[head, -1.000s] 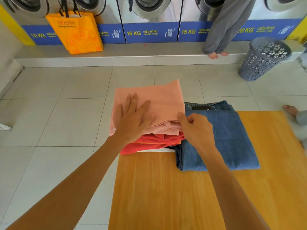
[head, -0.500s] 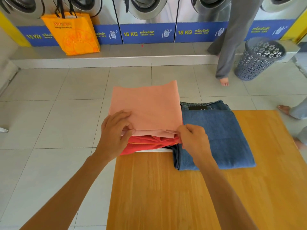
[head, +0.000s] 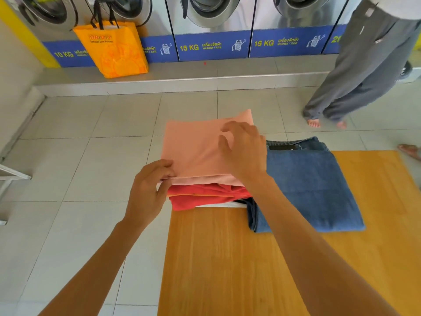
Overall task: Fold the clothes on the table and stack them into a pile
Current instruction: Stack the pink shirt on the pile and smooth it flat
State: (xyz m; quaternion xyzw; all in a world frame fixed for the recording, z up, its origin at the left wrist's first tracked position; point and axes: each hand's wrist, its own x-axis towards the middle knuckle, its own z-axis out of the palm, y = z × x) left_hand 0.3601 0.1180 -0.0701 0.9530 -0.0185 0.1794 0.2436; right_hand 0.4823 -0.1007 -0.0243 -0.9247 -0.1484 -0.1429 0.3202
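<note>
A folded peach garment [head: 196, 147] lies on top of a pile at the far left corner of the wooden table [head: 227, 258]. Under it are folded red clothes [head: 205, 197] and a strip of white. My left hand [head: 148, 190] pinches the pile's near left corner, fingers on the peach edge. Over the peach garment's right part hovers my right hand [head: 243, 151], its fingers spread and curled. Folded blue jeans [head: 305, 185] lie beside the pile on the right, touching it.
A person in grey trousers [head: 364, 71] walks barefoot on the tiled floor at the back right. Another foot [head: 410, 150] shows at the right edge. An orange shopping bag [head: 114, 49] stands on the ledge before the washing machines [head: 209, 12].
My right hand left the pile's near right corner and rose over the peach garment's far right part. My left hand stayed at the near left corner. The person in grey walked right.
</note>
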